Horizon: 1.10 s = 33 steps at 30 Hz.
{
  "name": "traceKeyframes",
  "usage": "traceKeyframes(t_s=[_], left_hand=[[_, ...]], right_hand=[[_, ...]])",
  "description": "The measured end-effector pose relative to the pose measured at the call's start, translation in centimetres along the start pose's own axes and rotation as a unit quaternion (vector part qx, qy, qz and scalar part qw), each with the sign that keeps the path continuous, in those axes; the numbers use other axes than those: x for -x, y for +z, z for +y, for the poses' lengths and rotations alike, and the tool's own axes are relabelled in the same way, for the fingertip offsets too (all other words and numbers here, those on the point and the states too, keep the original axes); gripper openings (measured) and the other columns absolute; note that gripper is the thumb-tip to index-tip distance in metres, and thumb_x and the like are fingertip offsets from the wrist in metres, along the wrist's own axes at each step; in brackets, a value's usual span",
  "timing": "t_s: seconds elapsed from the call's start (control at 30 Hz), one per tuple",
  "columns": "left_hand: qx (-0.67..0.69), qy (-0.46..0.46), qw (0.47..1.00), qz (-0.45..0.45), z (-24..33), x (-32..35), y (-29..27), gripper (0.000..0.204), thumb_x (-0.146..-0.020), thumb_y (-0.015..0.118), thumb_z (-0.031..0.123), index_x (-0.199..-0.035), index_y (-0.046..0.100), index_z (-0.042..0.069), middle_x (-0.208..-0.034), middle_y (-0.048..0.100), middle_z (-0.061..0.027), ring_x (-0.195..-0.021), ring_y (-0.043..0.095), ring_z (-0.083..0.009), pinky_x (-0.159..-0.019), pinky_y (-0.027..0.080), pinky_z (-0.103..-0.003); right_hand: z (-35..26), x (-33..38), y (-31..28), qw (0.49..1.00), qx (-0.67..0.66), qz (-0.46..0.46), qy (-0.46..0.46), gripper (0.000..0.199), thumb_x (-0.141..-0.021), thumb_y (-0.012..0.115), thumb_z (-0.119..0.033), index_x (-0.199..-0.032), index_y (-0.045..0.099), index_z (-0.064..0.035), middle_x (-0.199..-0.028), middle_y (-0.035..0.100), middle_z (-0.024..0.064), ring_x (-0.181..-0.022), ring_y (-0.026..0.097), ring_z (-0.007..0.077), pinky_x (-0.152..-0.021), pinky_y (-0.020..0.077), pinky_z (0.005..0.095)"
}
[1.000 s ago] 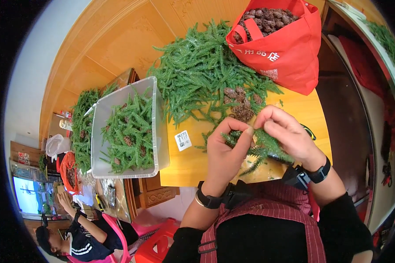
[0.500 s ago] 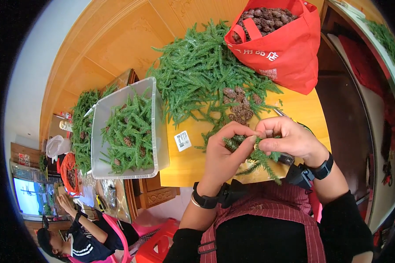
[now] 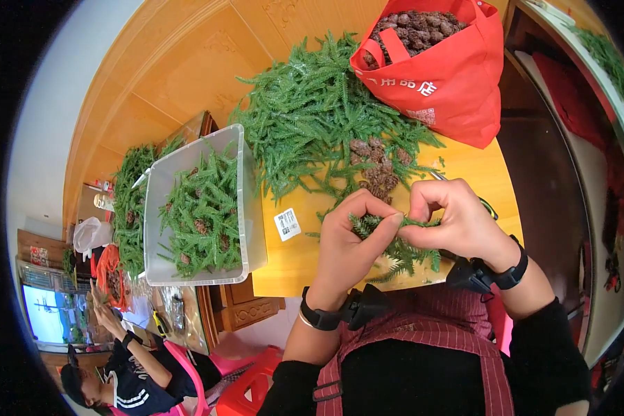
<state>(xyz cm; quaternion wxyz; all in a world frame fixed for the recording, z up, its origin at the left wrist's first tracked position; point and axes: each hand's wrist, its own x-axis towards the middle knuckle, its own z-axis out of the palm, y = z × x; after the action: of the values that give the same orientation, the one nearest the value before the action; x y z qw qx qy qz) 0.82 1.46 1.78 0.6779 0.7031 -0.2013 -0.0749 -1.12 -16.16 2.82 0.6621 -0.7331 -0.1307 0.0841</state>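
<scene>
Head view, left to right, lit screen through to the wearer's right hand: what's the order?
Lit screen → orange-red bag → clear plastic bin of green sprigs and cones → white label card → left hand → right hand.

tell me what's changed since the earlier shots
The right hand has come slightly toward the person's body, and the green sprigs below it have swung left. Both it and the left hand still hold them. The clear tub, red bag and pine cones stayed put.
</scene>
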Motion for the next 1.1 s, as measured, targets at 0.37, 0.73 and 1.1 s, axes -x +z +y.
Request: traceKeyframes(t_s=[0.37, 0.73, 1.1], left_hand=[[-0.127, 0.087, 0.987, 0.048, -0.4, 0.1, -0.3, 0.005, -0.078, 0.063, 0.001, -0.075, 0.058, -0.001, -0.07, 0.05, -0.0011, -0.064, 0.051, -0.0075, -0.055, 0.039, -0.019], [-0.049, 0.06, 0.987, 0.14, -0.1, 0.1, 0.5, 0.002, -0.077, 0.063, -0.001, -0.077, 0.061, -0.001, -0.073, 0.057, -0.0059, -0.068, 0.054, -0.0133, -0.061, 0.041, -0.024], [-0.115, 0.224, 0.963, 0.098, -0.6, 0.7, 0.3, 0.009, -0.075, 0.062, -0.005, -0.082, 0.061, 0.001, -0.082, 0.057, -0.0079, -0.075, 0.054, -0.017, -0.066, 0.042, -0.026]], right_hand=[[-0.2, -0.7, 0.9, 0.84, 0.435, 0.16, -0.282, 0.021, -0.053, 0.07, -0.008, -0.059, 0.05, -0.0071, -0.056, 0.05, 0.004, -0.052, 0.053, 0.0223, -0.053, 0.0435, 0.0313], [0.5, -1.9, 1.0, 0.86, 0.389, 0.205, -0.26, 0.022, -0.057, 0.071, -0.009, -0.066, 0.052, -0.0052, -0.063, 0.052, 0.0048, -0.059, 0.055, 0.02, -0.061, 0.0449, 0.0297], [1.5, 1.2, 1.0, 0.981, -0.182, 0.06, 0.037, 0.013, -0.084, 0.062, -0.016, -0.086, 0.058, -0.0046, -0.073, 0.052, -0.0062, -0.06, 0.043, -0.0019, -0.051, 0.033, 0.0146]])
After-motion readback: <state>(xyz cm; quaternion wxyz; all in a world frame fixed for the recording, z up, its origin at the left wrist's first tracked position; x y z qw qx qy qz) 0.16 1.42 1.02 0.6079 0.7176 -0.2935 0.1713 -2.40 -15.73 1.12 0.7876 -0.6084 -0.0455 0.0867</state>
